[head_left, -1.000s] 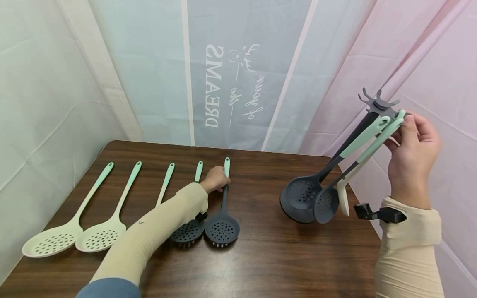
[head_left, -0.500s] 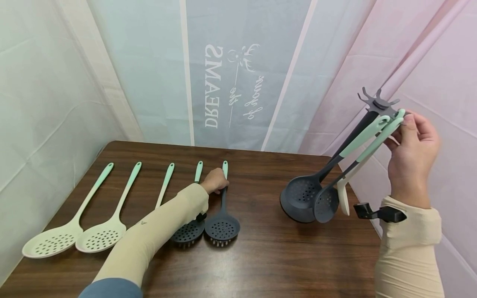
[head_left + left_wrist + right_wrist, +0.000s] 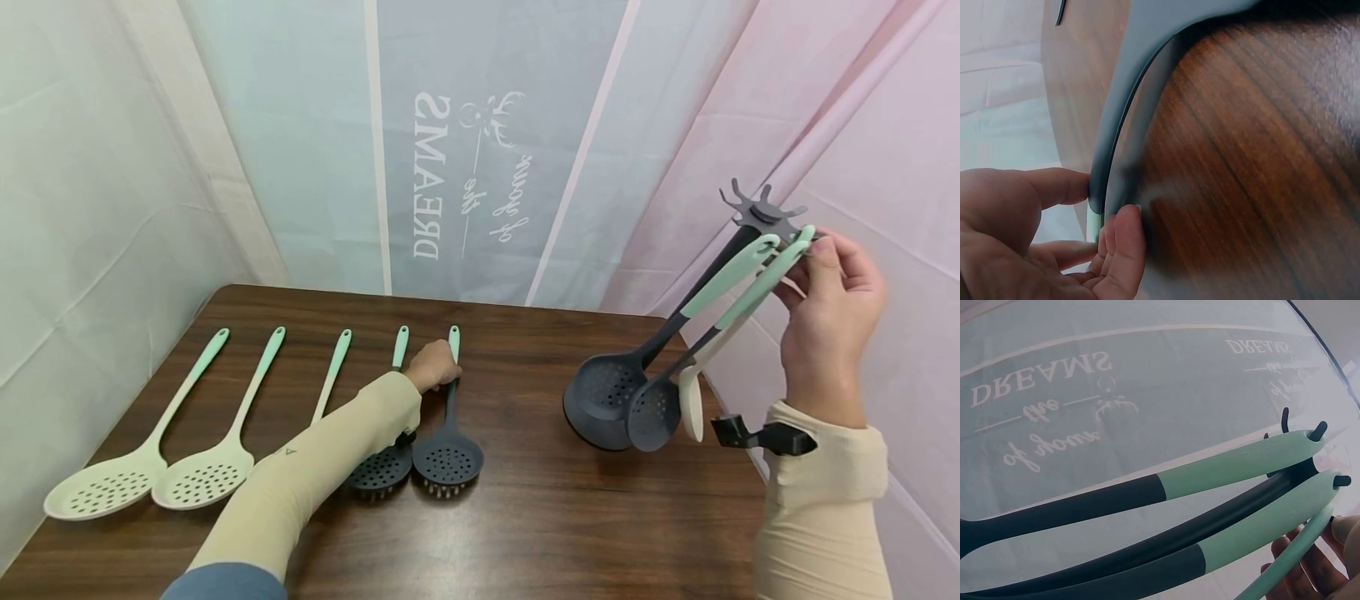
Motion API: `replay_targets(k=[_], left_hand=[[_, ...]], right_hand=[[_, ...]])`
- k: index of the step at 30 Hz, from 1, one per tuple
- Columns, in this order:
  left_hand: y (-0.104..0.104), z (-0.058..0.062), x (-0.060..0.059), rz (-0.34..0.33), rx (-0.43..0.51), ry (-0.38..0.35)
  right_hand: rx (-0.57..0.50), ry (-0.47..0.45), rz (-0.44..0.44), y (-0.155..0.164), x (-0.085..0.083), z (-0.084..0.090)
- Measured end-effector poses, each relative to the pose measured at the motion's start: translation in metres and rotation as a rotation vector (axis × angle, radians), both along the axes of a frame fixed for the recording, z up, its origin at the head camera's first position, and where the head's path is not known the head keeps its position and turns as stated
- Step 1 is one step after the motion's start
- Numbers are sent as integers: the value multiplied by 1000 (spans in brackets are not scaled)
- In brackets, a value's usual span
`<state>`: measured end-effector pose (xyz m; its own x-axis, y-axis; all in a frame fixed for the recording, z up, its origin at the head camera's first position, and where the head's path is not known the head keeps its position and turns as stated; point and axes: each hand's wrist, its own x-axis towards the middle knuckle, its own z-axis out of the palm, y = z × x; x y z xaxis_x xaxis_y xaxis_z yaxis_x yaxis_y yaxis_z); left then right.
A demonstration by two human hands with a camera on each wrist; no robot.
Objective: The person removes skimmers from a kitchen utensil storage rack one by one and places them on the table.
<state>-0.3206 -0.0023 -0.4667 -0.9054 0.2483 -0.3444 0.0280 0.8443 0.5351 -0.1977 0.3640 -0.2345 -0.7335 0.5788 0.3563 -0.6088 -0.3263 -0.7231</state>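
At the table's middle, my left hand [image 3: 435, 364] grips the handle of a dark grey skimmer [image 3: 448, 458] with a mint grip end; its perforated head faces up. Thumb and fingers meet on either side of that handle [image 3: 1109, 144] in the left wrist view. My right hand [image 3: 832, 308], raised at the right, pinches the top end of a mint-handled, cream-headed utensil [image 3: 692, 408] beside a dark hook stand [image 3: 767, 215]. Two dark utensils with mint handles [image 3: 1241, 456] hang on its hooks, one a skimmer [image 3: 654, 415]. The cream head shows only edge-on.
Left of my left hand lie two cream skimmers [image 3: 108, 492] [image 3: 204, 483], a cream-stemmed utensil [image 3: 336, 358] partly under my sleeve, and another dark skimmer [image 3: 381, 471]. The brown table [image 3: 540, 517] ends at curtains behind and at both sides.
My left hand has drawn the dark skimmer's handle slightly toward me, then holds still. At the stand, the cream-headed utensil and the nearest dark skimmer have shifted a little.
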Motion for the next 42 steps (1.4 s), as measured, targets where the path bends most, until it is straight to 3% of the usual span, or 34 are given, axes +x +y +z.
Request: replay_targets(k=[10,22,34,42], left_hand=[[2,-4,-1,22,-37,-16],[3,-5,0,15,-58,-18],[5,-7,-3,19,-40,3],[7,2,2,30,-32,32]], right_hand=[[33,26,-113,-5,4,-1],[72,99,-191,-10,9,-7],[51,61,-197,-10,12,0],[16,2,-179,-3,6,13]])
